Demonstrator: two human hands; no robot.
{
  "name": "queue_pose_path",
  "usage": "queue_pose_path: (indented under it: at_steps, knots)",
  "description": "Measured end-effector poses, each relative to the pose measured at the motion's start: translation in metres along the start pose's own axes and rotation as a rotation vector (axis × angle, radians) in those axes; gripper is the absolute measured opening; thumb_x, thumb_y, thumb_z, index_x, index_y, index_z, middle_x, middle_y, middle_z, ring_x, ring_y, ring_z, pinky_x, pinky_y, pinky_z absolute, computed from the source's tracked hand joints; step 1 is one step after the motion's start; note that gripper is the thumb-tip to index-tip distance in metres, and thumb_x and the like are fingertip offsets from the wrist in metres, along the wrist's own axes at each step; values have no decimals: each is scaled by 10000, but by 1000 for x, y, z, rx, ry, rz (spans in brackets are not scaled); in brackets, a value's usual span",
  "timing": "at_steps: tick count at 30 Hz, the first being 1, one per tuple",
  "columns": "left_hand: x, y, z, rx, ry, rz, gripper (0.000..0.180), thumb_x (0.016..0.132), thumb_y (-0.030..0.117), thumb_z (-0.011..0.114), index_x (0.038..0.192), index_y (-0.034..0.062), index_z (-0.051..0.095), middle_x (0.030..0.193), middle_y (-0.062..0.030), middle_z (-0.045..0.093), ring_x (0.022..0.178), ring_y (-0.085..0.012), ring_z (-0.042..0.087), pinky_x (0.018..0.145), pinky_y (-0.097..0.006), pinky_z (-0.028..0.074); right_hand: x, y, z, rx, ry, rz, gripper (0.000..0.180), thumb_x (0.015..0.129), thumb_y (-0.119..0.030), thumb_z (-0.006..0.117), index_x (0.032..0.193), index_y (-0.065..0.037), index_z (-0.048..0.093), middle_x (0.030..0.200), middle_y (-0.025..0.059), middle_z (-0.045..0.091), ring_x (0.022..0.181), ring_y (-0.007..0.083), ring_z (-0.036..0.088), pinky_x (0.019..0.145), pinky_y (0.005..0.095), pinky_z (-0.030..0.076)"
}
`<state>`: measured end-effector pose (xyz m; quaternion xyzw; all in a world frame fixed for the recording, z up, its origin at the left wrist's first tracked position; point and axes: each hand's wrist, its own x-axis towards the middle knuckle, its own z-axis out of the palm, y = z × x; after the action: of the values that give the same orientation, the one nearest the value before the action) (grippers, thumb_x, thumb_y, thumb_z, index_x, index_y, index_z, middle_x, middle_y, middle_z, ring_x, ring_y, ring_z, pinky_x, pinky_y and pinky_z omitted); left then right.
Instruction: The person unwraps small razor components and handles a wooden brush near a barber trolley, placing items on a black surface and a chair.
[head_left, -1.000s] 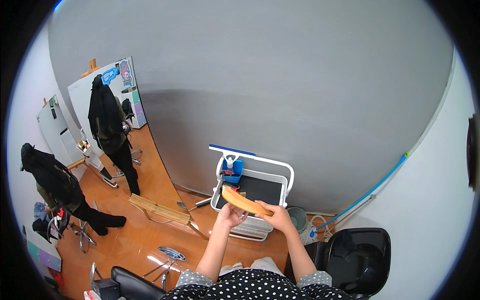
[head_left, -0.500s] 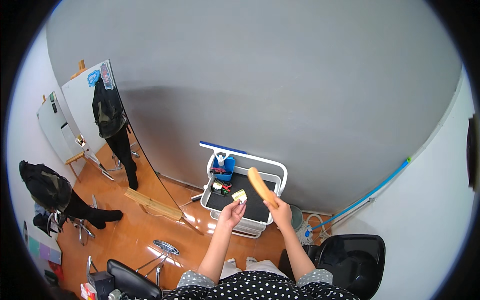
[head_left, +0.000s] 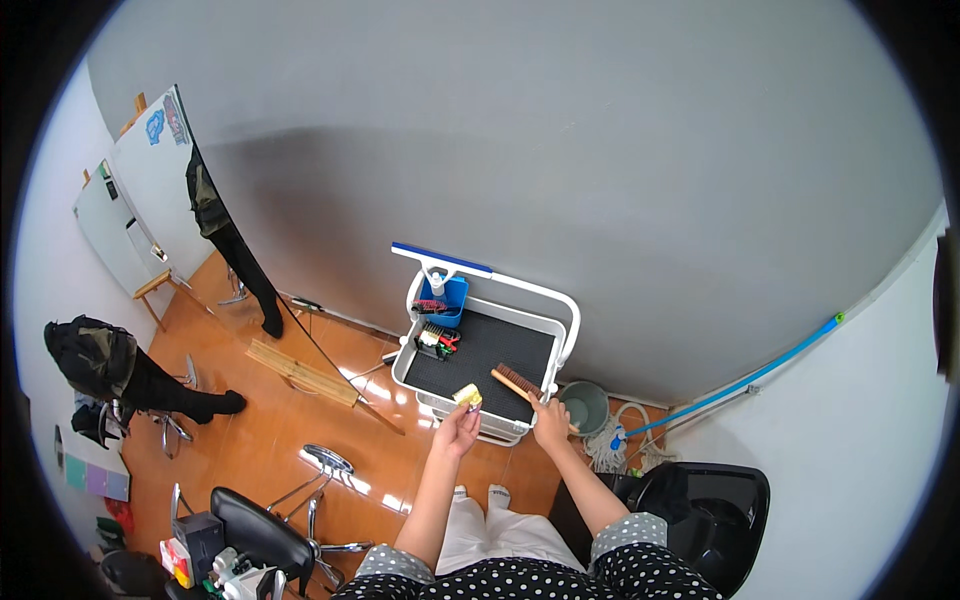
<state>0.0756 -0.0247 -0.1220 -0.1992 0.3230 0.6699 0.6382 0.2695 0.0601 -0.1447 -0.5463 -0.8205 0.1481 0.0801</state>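
My right hand (head_left: 550, 422) is closed around the handle of a wooden brush (head_left: 516, 381) with brown bristles. The brush is tilted above the right front part of a white trolley (head_left: 401, 372) whose tray has a black mat. Between the fingertips of my left hand (head_left: 457, 432) is a small yellow and white packet (head_left: 467, 396), in front of the trolley's near rim. At the tray's left side lie several small tools (head_left: 437, 341), black, white and red. Behind them a blue bin (head_left: 456, 297) holds a white bottle and a pink hairbrush (head_left: 428, 307).
A blue-edged squeegee (head_left: 440, 260) rests on the trolley's back left. To the right are a grey bucket (head_left: 585, 407), a blue-handled mop (head_left: 745, 378) and a black chair (head_left: 720, 520). At left, another person (head_left: 90, 360) in black, a mirror, a wooden ledge (head_left: 305, 374) and another black chair (head_left: 260, 532).
My right hand has lowered the brush toward the tray and turned it, so its bristles now show. My left hand still holds the packet. The view has shifted slightly.
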Motion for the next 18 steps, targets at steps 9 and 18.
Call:
queue_pose_path:
  at_steps: [9, 18]
  knots:
    - [-8, -22, 3, 47, 9, -9, 195, 820, 75, 550, 1009, 30, 535, 1008, -63, 598, 970, -185, 569, 840, -296, 433, -10, 3, 25, -192, 47, -141, 388, 783, -143, 510, 1150, -256, 564, 1174, 89, 416, 1068, 239, 390, 862, 465, 296]
    - [-13, -12, 9, 31, 9, 11, 175, 834, 103, 538, 998, 42, 527, 966, -53, 597, 913, -174, 583, 791, -305, 452, 10, -35, -23, 325, -80, -151, 268, 797, -183, 568, 1059, -180, 625, 1033, 71, 528, 1012, 196, 471, 862, 425, 373]
